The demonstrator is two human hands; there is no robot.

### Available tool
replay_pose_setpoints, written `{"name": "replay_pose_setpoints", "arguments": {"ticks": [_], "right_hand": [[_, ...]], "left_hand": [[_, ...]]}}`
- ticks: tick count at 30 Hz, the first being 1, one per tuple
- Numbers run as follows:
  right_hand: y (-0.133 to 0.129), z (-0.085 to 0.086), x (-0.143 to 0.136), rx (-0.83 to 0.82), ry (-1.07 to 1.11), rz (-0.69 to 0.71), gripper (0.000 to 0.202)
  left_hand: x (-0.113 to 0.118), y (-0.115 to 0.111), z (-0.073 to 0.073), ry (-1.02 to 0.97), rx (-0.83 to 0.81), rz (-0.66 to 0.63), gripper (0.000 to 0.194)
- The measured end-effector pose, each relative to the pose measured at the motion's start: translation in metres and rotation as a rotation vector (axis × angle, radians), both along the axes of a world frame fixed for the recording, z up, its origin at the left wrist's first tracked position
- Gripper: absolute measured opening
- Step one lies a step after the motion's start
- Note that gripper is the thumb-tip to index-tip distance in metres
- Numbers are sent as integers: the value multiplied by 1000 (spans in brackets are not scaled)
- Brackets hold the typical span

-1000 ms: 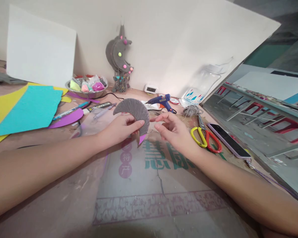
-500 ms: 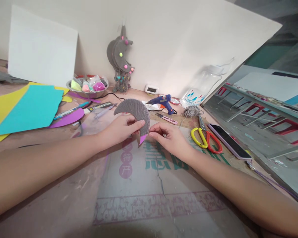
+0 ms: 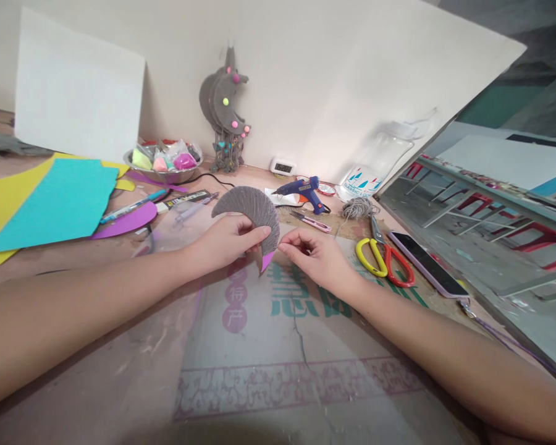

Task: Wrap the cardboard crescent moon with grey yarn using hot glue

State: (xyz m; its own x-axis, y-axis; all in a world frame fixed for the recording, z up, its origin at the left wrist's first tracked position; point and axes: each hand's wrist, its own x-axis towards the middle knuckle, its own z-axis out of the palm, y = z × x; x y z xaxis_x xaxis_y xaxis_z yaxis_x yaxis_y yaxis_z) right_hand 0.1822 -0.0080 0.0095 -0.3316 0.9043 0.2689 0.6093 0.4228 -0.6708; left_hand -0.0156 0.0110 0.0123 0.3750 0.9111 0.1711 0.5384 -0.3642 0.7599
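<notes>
A crescent moon cutout [image 3: 248, 204] is wrapped in grey yarn over most of its length, with its lower tip [image 3: 266, 262] bare and purple. My left hand [image 3: 229, 238] pinches it between thumb and fingers near the lower end, holding it up above the plastic sheet [image 3: 241, 389]. Just right of the bare tip, my right hand [image 3: 312, 253] is closed in a pinch at the edge of the wrapping, on a yarn strand too thin to see clearly there. A loose grey strand [image 3: 301, 337] trails over the sheet below.
Scissors [image 3: 384, 256], a phone [image 3: 429, 266] and a yarn ball [image 3: 358, 209] lie right. Behind are a glue gun [image 3: 303, 190], pink snips [image 3: 311, 221] and a bowl [image 3: 167, 175] of clay packets. Coloured sheets [image 3: 50, 204] lie left; a moon ornament [image 3: 225, 111] hangs behind.
Almost nothing differs. The crescent has tilted very slightly, and both hands keep their pinch in nearly the same place.
</notes>
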Motion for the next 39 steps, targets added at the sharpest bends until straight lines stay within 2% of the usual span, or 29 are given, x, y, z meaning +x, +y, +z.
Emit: {"name": "replay_pose_setpoints", "arguments": {"ticks": [29,36,39], "right_hand": [[3,-1,2,-9,28,-31,17],[4,3,7,29,138,-54,29],[3,3,6,60,86,-49,26]], "left_hand": [[0,0,-1,-18,-49,-11,49],[0,-1,-1,-26,-19,5,49],[0,-1,0,-26,-15,9,50]]}}
